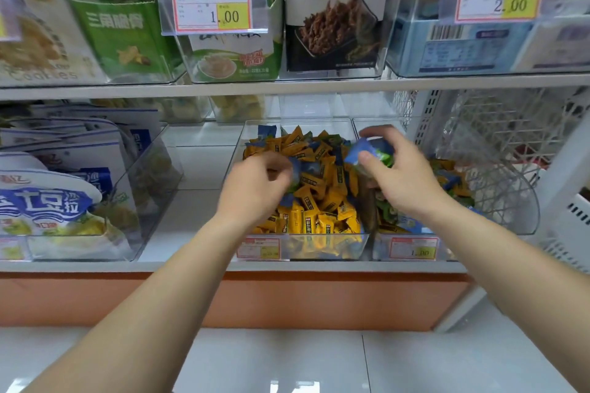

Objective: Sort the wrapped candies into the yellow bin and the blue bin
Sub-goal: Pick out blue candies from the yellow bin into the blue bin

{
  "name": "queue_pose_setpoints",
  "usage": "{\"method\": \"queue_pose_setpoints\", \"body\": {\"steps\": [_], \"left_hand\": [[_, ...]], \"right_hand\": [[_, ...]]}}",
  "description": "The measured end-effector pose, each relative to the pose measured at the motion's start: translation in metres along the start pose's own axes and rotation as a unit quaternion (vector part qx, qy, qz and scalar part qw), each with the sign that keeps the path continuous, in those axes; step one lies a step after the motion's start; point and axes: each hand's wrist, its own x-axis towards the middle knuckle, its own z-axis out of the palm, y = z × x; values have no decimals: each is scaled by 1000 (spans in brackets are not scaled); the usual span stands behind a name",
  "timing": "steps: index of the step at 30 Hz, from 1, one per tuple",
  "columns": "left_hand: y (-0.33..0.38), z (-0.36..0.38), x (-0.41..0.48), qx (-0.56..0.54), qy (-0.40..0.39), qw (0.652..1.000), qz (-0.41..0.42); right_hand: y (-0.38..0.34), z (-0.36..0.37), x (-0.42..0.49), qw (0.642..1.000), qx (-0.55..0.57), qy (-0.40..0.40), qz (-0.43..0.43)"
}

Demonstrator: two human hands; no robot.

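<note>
Candies in yellow wrappers point(319, 210) heap the yellow bin point(319, 249), a clear tub at the front edge of the lower shelf point(191, 266). A few blue-wrapped pieces point(266, 131) lie among them, mostly toward the tub's back edge. The blue bin point(517, 220) stands just beside it on the right, touching or nearly so, and holds a mix of green, blue and yellow candies point(447, 182).

The left hand point(255, 185) is low over the left half of the yellow bin, fingers curled down into the heap. A blue wrapper point(297, 169) shows at its fingertips, but motion blur hides whether the fingers actually pinch it. The right hand point(405, 175) is raised above the wall shared by the two bins, thumb and fingers closed round a clutch of wrapped candies point(357, 150), blue in front with green behind. The two hands are apart.

A price tag point(413, 248) is fixed to the front of each bin. At the shelf's left end, another clear tub holds blue-and-white snack bags point(48, 201). On the upper shelf point(287, 87), more packets stand behind a label reading 1.00 point(212, 8).
</note>
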Motion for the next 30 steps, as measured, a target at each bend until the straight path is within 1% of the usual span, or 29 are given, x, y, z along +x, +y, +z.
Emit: {"method": "queue_pose_setpoints", "body": {"steps": [2,4,5,6,7,8,9,11,13,14,16,18,20,22,24,27,29,30], "left_hand": [[-16,-5,1,80,21,997,-6],[-28,-1,2,141,-5,990,-20],[-31,1,2,164,-24,986,-22],[-32,3,3,180,-40,983,-21],[-34,5,4,186,-50,981,-16],[-35,6,5,184,-55,981,-8],[-35,5,5,176,-51,983,-3],[-34,0,6,144,-29,989,-11],[-35,-7,8,133,-21,991,-21],[-36,-10,8,141,-22,990,-20],[-38,-14,9,163,-30,986,-11],[-39,-17,8,175,-42,984,-4],[-38,-19,6,176,-49,983,6],[-37,-21,4,181,-44,983,10],[-36,-23,5,171,-19,985,9],[-30,-24,7,82,30,996,10],[-25,-20,9,-5,31,999,5],[-23,-16,8,-32,17,999,8]], "right_hand": [[20,-17,2,988,-143,29,-43],[42,-31,2,970,-244,10,-21],[53,-36,1,956,-294,-25,3],[62,-39,1,938,-336,-76,32],[67,-40,0,921,-365,-125,59],[68,-41,0,907,-386,-152,79],[65,-41,1,897,-406,-151,83],[51,-35,8,895,-433,-100,47],[30,-20,14,913,-404,-56,-8],[18,-10,15,926,-371,-54,-33],[-2,16,16,947,-301,-83,-72],[-11,41,19,953,-254,-130,-101],[-15,61,25,949,-239,-173,-109],[-13,76,30,946,-233,-209,-89],[-9,84,33,945,-232,-220,-71],[-2,82,34,950,-228,-189,-97],[0,73,35,957,-213,-174,-93],[1,68,36,960,-211,-162,-83]]}}
